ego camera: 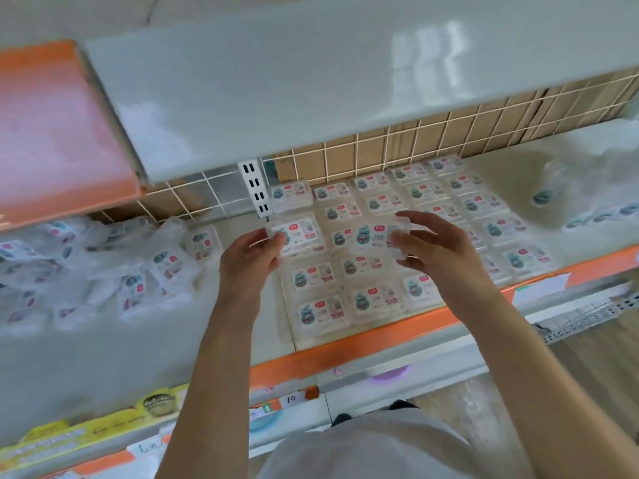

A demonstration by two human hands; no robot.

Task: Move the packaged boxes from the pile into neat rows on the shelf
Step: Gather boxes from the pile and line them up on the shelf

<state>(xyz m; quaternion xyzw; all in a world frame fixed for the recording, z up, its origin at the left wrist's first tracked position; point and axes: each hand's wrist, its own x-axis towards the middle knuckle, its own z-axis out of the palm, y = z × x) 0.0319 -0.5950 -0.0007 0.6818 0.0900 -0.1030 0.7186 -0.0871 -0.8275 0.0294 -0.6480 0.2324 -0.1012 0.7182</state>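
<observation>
1. My left hand (254,252) pinches one packaged box (296,233) by its near-left corner, fingers curled on it.
2. My right hand (427,250) grips a second box (378,235) at its right end, thumb under, fingers over.
3. Both boxes hang side by side between my hands, long axes running left to right, just above the neat rows (363,271) on the shelf (345,350).
4. The pile (103,267) lies well off beyond my left hand; I judge the left hand nearer to it.
</observation>
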